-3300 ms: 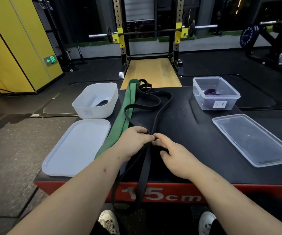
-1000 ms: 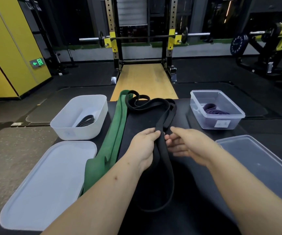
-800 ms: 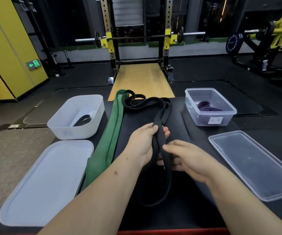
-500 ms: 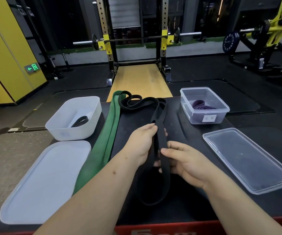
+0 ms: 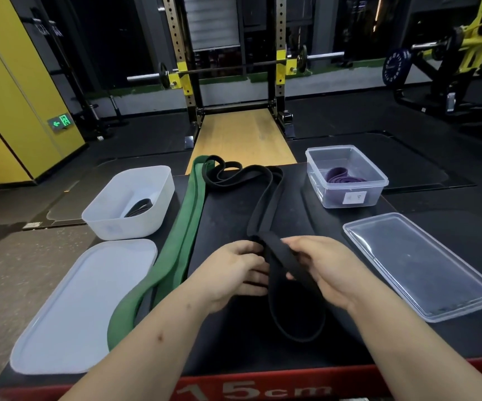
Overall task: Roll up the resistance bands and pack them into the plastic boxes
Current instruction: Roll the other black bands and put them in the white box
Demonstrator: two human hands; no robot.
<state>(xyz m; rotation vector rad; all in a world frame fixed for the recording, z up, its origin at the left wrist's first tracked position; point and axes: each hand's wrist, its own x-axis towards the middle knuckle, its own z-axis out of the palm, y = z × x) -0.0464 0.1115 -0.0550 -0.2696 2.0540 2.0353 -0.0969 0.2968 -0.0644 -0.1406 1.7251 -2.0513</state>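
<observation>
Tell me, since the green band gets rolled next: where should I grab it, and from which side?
I'd pinch the green band at its near folded end, coming from above on the left: it lies flat and doubled there, while its far end overlaps the black band.

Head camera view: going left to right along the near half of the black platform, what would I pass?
white lid → green band → left hand → black band, held by both hands → right hand → clear lid

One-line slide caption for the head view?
Left hand and right hand grip the black band between a white box and a clear box.
</observation>
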